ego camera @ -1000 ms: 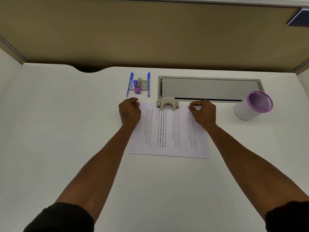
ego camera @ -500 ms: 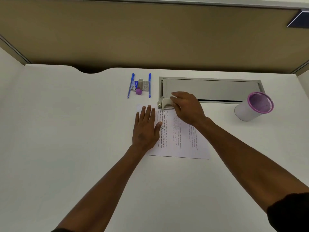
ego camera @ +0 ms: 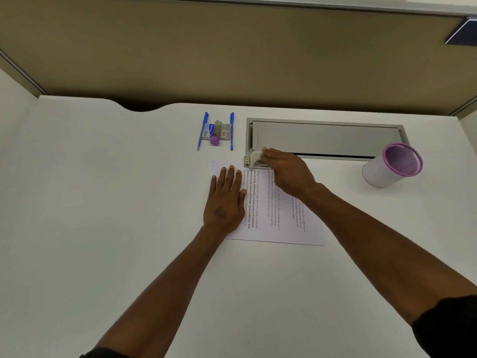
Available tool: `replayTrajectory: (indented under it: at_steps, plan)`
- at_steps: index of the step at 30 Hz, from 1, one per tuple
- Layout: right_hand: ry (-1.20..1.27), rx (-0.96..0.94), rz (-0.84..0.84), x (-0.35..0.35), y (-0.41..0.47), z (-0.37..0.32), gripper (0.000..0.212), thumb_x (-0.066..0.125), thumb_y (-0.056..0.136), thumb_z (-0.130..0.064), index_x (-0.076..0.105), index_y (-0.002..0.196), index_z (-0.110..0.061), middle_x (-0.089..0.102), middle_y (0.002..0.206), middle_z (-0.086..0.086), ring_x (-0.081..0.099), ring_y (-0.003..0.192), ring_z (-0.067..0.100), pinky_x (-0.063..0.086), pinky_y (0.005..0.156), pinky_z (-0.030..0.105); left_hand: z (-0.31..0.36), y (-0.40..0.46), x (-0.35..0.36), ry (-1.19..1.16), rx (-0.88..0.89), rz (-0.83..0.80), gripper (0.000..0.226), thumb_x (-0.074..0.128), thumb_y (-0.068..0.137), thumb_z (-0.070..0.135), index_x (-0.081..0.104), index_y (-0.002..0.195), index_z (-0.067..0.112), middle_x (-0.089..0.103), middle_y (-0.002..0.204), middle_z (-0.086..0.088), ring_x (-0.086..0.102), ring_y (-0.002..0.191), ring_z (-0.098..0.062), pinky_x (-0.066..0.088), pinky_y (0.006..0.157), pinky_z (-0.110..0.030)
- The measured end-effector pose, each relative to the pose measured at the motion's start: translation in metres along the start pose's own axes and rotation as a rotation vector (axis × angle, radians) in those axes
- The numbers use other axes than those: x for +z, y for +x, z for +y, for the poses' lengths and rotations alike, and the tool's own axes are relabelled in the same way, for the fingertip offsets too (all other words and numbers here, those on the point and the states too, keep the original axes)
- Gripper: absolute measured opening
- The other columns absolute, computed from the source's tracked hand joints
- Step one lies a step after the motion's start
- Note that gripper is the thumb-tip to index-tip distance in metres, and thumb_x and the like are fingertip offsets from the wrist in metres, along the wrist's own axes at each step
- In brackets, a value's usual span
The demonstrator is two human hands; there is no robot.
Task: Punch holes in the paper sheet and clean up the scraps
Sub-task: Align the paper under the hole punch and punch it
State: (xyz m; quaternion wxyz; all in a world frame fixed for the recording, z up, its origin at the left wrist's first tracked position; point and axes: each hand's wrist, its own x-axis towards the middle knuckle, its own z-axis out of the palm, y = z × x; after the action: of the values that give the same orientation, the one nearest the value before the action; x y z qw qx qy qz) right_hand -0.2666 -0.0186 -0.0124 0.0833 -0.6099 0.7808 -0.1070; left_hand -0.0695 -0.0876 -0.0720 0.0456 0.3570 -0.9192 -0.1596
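evenly and softly lit from above, with only faint shadows on the white desk (ego camera: 103, 202), slightly soft focus, and wide-angle bending toward the edges.

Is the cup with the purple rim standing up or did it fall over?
Standing up. The cup rests on its bottom on the desk, with its purple mesh opening facing upward. It only looks tilted because of the wide-angle camera.

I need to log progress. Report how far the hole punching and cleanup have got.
Done: the paper sheet lies flat on the desk with its far edge at the hole punch. In hand: the left hand presses the sheet flat while the right hand rests on the punch. Whether holes are cut cannot be seen. Left: clearing scraps; none are visible, and the pink-rimmed cup stands untouched.
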Motion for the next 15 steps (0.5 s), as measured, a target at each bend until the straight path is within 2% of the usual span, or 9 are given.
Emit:
replayTrajectory:
  at_steps: [15]
  plan:
    - [-0.013,0.024,-0.141,-0.005,0.016,0.008,0.05,0.062,0.093,-0.019,0.051,0.141,-0.022,0.042,0.152,0.003,0.049,0.134,0.029,0.037,0.113,0.045,0.002,0.0,0.001,0.046,0.006,0.025,0.059,0.013,0.103,0.044,0.005,0.156,0.019,0.001,0.164,-0.003,-0.006,0.152,-0.019,-0.004,0.123,-0.039]
